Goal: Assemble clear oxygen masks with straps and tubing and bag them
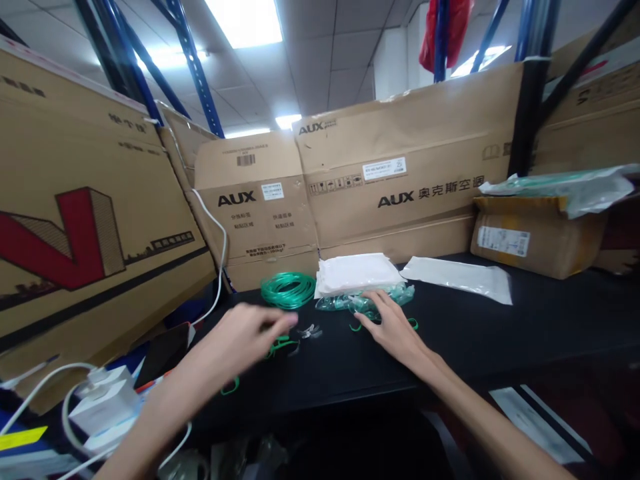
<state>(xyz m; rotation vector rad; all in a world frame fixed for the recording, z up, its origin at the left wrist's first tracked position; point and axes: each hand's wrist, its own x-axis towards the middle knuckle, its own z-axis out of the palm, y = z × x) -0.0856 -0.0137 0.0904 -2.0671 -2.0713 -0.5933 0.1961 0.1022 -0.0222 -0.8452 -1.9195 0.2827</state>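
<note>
My left hand [253, 331] is over the black table, smeared by motion, its thumb pointing right and its other fingers mostly hidden. Just beyond its thumb lie small clear plastic pieces [311, 331] and a thin green strap [281, 344]. My right hand [393, 327] reaches over a row of clear, green-tinted plastic parts [337, 302], thumb and fingers apart. The fingertips are at these parts; whether they touch them I cannot tell. A coil of green tubing [287, 291] lies behind my left hand. Behind the clear parts is a stack of white packets [354, 275].
On the black table [450, 333], a flat white pouch [457, 277] lies right of the stack. A cardboard box [537, 233] with plastic bags on top stands at the right. Large cardboard panels [400, 160] wall the back. White plugs and cables [105, 400] crowd the lower left.
</note>
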